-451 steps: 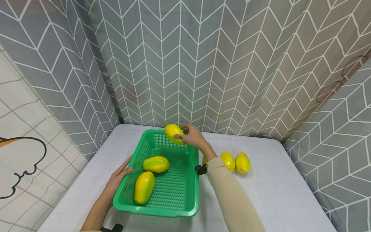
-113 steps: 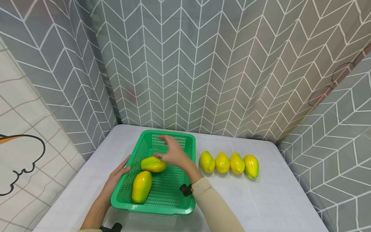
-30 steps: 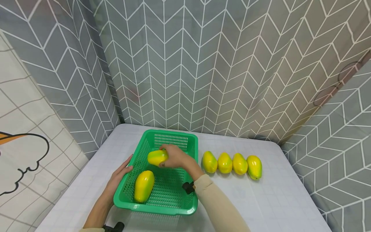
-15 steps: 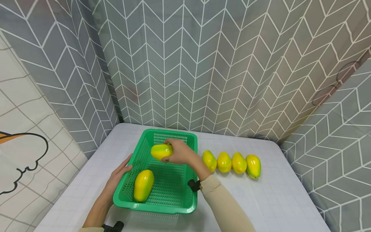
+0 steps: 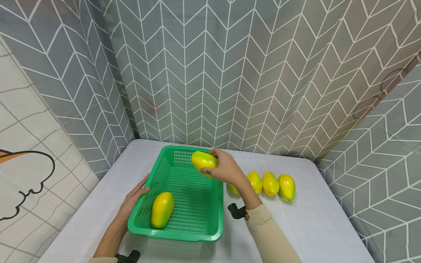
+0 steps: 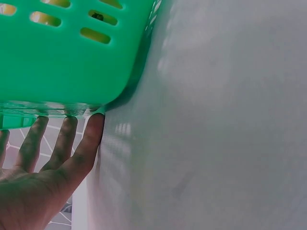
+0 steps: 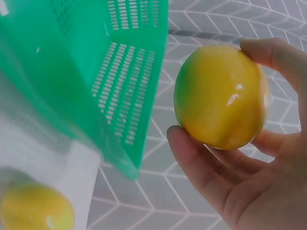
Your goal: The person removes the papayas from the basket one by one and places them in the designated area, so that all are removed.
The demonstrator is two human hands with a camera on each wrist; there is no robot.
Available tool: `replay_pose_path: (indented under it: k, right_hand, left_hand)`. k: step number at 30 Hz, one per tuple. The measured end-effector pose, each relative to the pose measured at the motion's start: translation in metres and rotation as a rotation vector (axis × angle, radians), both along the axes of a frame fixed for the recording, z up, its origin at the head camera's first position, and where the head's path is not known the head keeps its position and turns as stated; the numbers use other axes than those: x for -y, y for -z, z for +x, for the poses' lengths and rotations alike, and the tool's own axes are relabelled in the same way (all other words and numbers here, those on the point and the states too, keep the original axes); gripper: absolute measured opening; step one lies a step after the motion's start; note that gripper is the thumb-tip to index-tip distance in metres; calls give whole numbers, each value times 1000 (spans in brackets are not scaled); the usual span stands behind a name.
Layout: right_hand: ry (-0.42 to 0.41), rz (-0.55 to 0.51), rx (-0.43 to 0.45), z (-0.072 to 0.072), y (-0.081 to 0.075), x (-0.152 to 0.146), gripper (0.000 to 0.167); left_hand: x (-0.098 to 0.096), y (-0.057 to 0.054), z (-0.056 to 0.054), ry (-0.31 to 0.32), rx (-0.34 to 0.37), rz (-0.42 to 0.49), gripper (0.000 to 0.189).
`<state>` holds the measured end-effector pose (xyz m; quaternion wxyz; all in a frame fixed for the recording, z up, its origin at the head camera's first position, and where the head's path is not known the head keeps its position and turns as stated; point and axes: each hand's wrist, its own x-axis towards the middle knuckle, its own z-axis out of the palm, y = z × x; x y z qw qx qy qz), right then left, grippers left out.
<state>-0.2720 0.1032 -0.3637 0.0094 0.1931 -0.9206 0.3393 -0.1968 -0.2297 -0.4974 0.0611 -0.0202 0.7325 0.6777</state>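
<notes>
My right hand [image 5: 228,168] grips a glossy yellow-green papaya [image 5: 202,160] by one end, thumb and fingers curled round it. It is held up over the back right part of a green plastic basket [image 5: 184,236]. In the right wrist view the papaya [image 7: 223,96] is seen end-on beside the basket's perforated wall. My left hand [image 5: 131,202] lies along the basket's left side; in the left wrist view its straight fingers [image 6: 81,148] touch the outer wall. A second papaya [image 5: 162,210] lies in the basket's front left corner.
Right of the basket, several more papayas [image 5: 270,183] lie in a row on the white-covered table [image 5: 312,226]; my right hand and wrist partly hide the leftmost. A grey patterned curtain [image 5: 204,91] hangs behind the table, with more curtain at both sides.
My right hand has lifted the papaya from the basket's middle and carried it up and right towards the back right rim. The left hand has stayed at the basket's side.
</notes>
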Motion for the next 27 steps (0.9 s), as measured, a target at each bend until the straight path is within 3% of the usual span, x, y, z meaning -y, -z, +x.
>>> replay_pose_path:
  k: [19,27]
  right_hand:
    - [274,-56,36,25,4,-55,70]
    - [348,-54,48,36,10,-71,71]
  left_hand:
    - [2,1,-1,13,-9,25,63]
    - [2,3,-1,6,-10,30,63]
